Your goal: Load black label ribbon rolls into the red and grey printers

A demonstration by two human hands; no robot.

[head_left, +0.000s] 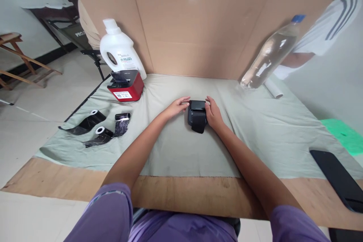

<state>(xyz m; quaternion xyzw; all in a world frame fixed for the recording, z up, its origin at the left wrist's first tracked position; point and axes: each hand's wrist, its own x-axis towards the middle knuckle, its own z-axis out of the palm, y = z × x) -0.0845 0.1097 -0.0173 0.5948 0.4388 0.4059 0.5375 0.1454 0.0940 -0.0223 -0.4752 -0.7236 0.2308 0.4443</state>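
Note:
A small black portable printer (197, 106) rests on the green cloth in front of me, with a wide black strip (198, 123) curling out of its front. At its upper left corner are the fingertips and thumb of my left hand (178, 108). Along the right side lies my right hand (214, 113), its thumb against the casing and its fingers bent near the top corner. Between them the two hands hold the printer in place. Parts of the right fingers are hard to make out.
A red and black printer (133, 87) stands at the left before a white detergent bottle (121, 49). Several black rolls (103, 132) lie nearer. To the right are a clear bottle (269, 56), a white tube (273, 89) and a phone (337, 177). Cardboard (198, 38) walls the back; a person's sleeve (326, 26) shows beyond.

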